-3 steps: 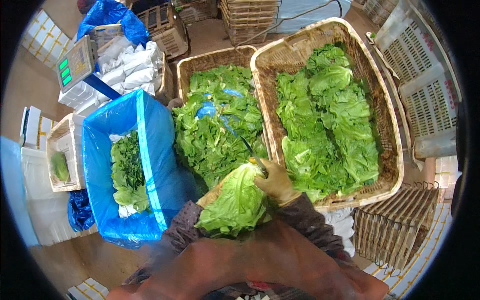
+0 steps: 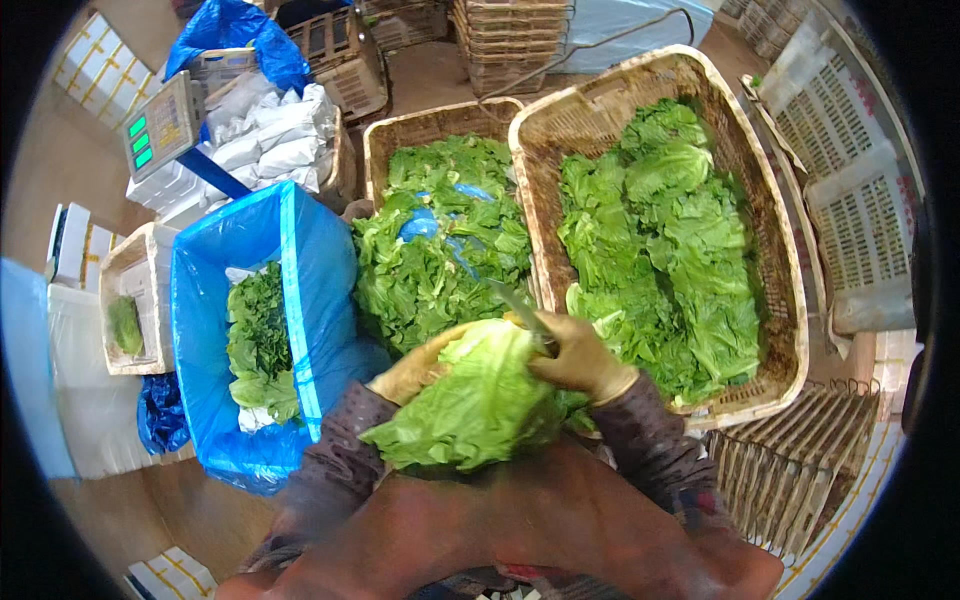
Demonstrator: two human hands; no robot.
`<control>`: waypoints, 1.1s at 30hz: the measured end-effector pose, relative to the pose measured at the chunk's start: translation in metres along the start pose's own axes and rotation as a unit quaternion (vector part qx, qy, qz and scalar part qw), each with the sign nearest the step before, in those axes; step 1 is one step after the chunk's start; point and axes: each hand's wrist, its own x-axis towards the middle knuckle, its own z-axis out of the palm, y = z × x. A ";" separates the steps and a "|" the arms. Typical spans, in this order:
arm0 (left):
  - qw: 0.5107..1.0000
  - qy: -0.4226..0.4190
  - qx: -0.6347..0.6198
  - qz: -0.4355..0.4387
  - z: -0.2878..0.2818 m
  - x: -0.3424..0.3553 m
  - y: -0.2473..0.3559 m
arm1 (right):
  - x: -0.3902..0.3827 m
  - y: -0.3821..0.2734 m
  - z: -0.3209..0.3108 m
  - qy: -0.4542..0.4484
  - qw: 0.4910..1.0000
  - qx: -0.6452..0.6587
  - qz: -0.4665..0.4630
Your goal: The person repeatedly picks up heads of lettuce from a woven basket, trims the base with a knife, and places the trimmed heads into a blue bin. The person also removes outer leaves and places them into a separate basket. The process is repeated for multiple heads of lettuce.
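Observation:
A leafy green lettuce head [image 2: 470,400] is held in front of my chest, its pale base up and away from me. My left hand [image 2: 412,370], in a tan glove, is wrapped round the lettuce's left side, fingers partly behind the leaves. My right hand [image 2: 585,362], also gloved, is closed round a knife [image 2: 517,303] by the lettuce's pale end. The blade points up and to the left; whether it touches the lettuce I cannot tell. Just beyond my hands lies a crate of loose trimmed leaves [image 2: 440,280].
At right is a large dirty crate [image 2: 545,190] with rows of lettuce heads [image 2: 690,250]. On the left stands a blue-lined bin [image 2: 325,290] holding greens. Behind it are a scale [image 2: 160,125] and white packets [image 2: 285,145]. A slatted crate [image 2: 790,460] is at lower right.
The lettuce has tilted and spread toward the lower left. My right hand and the knife have shifted slightly right, and more of my left glove shows.

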 end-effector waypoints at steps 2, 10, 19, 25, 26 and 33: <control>0.960 0.050 0.271 0.048 -0.006 -0.006 0.040 | 0.025 0.011 -0.033 -0.023 0.991 0.021 -0.132; 0.922 0.276 0.176 0.205 -0.028 -0.027 0.037 | 0.063 0.031 -0.029 0.048 0.993 0.065 0.089; 0.914 0.341 0.094 0.200 -0.075 -0.115 -0.009 | 0.119 -0.047 0.107 -0.086 0.888 0.405 0.198; 0.779 0.528 -0.055 0.335 -0.089 -0.240 -0.017 | 0.192 -0.154 0.232 -0.267 0.951 0.157 -0.001; 0.770 0.523 -0.022 0.365 -0.099 -0.267 -0.017 | 0.213 -0.183 0.257 -0.270 0.960 0.047 -0.052; 0.642 0.634 -0.116 0.416 -0.167 -0.375 -0.018 | 0.369 -0.179 0.442 -0.266 0.920 -0.281 -0.070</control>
